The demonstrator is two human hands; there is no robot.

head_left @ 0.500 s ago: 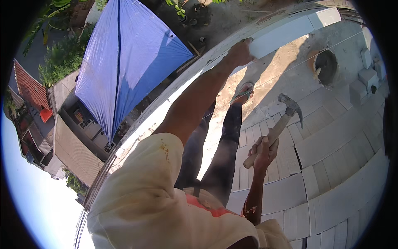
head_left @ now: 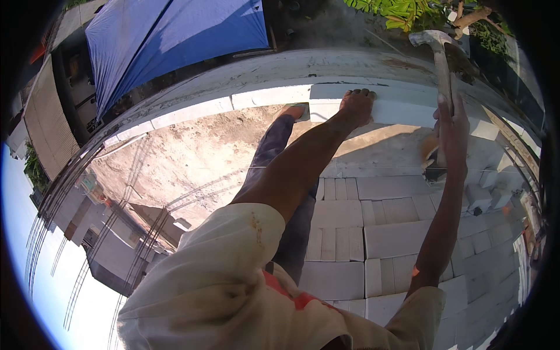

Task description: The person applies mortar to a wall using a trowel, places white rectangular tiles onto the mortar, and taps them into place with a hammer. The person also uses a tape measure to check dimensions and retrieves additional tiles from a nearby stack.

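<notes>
My left hand (head_left: 357, 107) rests on a long white building block (head_left: 402, 112) in the row along the wall, its fingers curled over the block's top. Raised at the right, my right hand (head_left: 452, 125) is closed round the wooden handle of a claw hammer (head_left: 441, 64). The hammer stands upright in the picture, its metal head well clear of the block. Other white blocks (head_left: 192, 112) continue the row to the left.
Stacked pale blocks (head_left: 396, 239) lie below my right arm. A thin string (head_left: 344, 169) crosses the work area, near a bucket (head_left: 430, 154) partly behind my forearm. Beyond the wall hang a blue tarp (head_left: 198, 41) and leafy branches (head_left: 396, 11). My foot (head_left: 293, 111) stands by the row.
My right hand has lifted the hammer from low over the stacked blocks to high at the right. The view has turned, and my left hand is still on the block row.
</notes>
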